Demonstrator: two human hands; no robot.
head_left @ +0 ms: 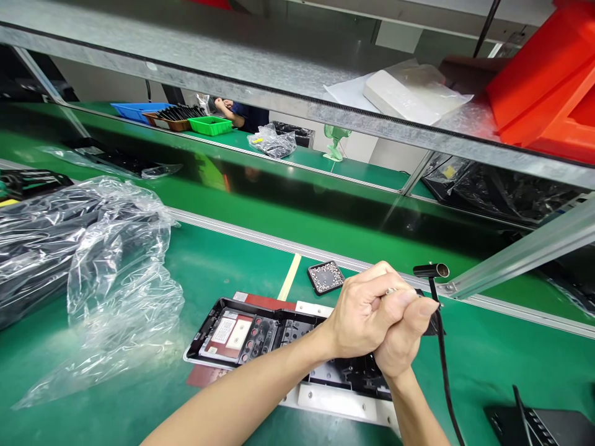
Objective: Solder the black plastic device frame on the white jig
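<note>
Mid-assembly, by the look: left hand (360, 313) and right hand (403, 337) clasped around a corded black tool (431, 291) above the open black housing (279, 337), small tray of screws (326, 276) beside on the desk (223, 260).

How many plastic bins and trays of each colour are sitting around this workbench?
Blue tray: 1
Brown tray: 1
Green tray: 1
Red bins: at least 1, on the shelf above; the stack is cut off by the frame edge
Total: 4 that can be told apart
</note>
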